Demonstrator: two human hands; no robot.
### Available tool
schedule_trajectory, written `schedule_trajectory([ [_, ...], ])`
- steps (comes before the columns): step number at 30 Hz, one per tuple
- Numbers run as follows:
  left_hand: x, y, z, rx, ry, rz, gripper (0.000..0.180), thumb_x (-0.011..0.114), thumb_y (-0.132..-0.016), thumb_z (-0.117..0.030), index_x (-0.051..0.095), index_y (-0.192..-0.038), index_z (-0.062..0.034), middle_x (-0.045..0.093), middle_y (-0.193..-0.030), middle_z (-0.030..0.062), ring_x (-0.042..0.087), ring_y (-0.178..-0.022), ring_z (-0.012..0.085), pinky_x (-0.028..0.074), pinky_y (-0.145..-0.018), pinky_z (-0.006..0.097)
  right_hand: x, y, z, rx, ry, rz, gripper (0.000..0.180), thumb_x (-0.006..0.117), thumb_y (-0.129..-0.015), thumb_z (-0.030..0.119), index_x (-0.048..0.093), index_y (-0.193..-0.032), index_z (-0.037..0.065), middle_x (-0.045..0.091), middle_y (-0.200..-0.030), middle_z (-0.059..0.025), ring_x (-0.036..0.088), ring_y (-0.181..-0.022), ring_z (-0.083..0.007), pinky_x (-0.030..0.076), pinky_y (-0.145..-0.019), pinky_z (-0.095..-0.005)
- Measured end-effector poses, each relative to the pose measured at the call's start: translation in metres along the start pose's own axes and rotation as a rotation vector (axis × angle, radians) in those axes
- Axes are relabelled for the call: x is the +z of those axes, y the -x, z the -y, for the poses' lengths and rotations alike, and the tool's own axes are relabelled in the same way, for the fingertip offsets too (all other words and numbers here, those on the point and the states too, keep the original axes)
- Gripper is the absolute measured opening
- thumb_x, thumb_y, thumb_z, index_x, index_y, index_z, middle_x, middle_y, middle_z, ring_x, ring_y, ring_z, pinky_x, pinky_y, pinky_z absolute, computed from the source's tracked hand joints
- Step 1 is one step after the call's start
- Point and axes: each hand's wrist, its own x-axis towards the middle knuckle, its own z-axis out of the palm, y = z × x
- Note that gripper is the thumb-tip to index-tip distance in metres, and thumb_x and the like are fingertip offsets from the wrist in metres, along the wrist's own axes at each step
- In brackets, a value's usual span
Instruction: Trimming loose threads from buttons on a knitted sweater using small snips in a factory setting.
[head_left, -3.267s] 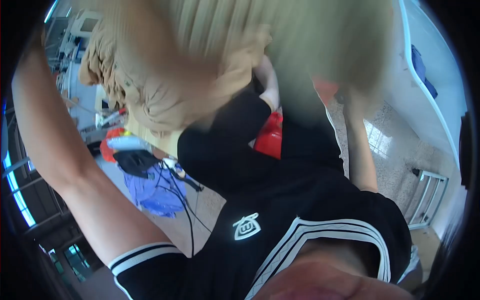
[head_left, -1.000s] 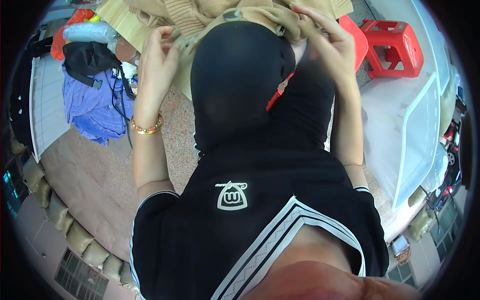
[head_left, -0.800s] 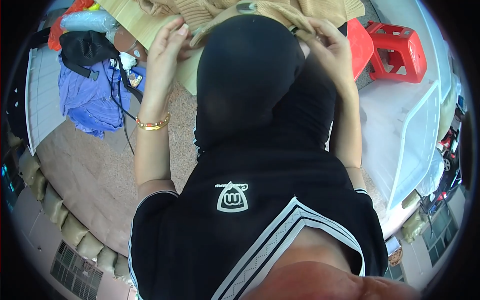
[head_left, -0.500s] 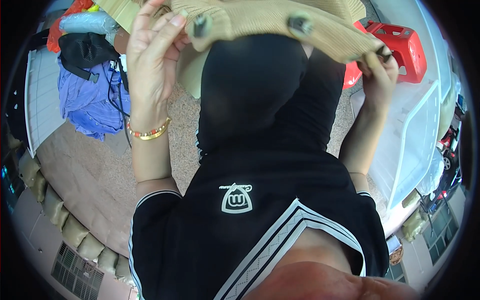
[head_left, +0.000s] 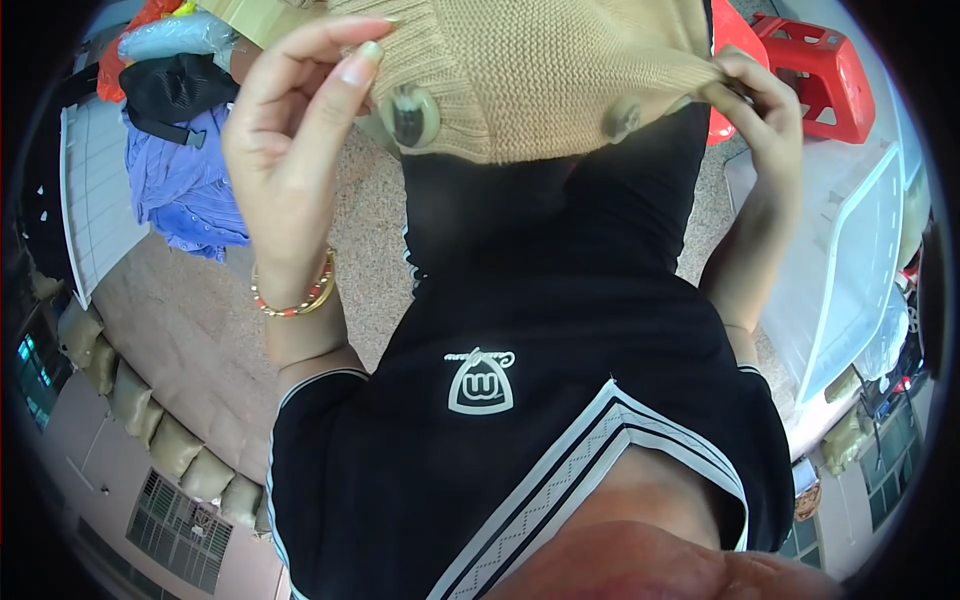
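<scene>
Both hands are pinching a tan knit cardigan (head_left: pixel 540 75) by its edges, left hand (head_left: pixel 290 150) and right hand (head_left: pixel 765 115) raising it far up, fingers clenched, spreading it flat.

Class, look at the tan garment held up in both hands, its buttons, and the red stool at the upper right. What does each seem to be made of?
Tan garment: knitted yarn, likely wool or acrylic; rows of ribbed stitches show, matte.
Buttons: probably plastic or horn; smooth, mottled, slightly glossy discs.
Red stool: moulded plastic by its look; uniform colour, glossy, slotted top.
</scene>
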Motion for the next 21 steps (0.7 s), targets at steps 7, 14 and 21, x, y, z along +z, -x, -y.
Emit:
schedule_trajectory([
  [7,0.002,0.006,0.004,0.554,-0.436,-0.141,0.024,0.071,-0.079,0.001,0.068,-0.103,0.0007,0.056,-0.1,0.0078,0.055,-0.077,0.0106,0.044,-0.068,0.021,0.016,-0.007,-0.005,-0.088,0.148,0.054,0.032,0.059,-0.084,-0.005,0.06,-0.116,-0.003,0.055,-0.111,-0.0061,0.053,-0.089,-0.0085,0.04,-0.076,-0.0197],
  [14,0.006,0.019,-0.002,0.598,-0.614,0.017,0.029,0.075,-0.074,0.0,0.068,-0.102,0.0033,0.063,-0.097,0.013,0.06,-0.081,0.0169,0.049,-0.068,0.025,0.054,-0.004,0.052,-0.15,0.087,-0.121,0.039,0.068,-0.081,0.011,0.059,-0.116,-0.004,0.054,-0.098,-0.0011,0.051,-0.083,-0.0072,0.039,-0.07,-0.0212],
  [21,0.011,0.017,0.003,0.568,-0.497,-0.076,0.022,0.07,-0.078,0.005,0.071,-0.099,0.0022,0.068,-0.089,0.0135,0.065,-0.075,0.016,0.05,-0.063,0.023,0.074,-0.027,0.1,-0.521,0.586,0.081,0.038,0.078,-0.073,0.013,0.068,-0.106,-0.002,0.063,-0.084,-0.0069,0.057,-0.071,-0.0148,0.042,-0.062,-0.0242],
])
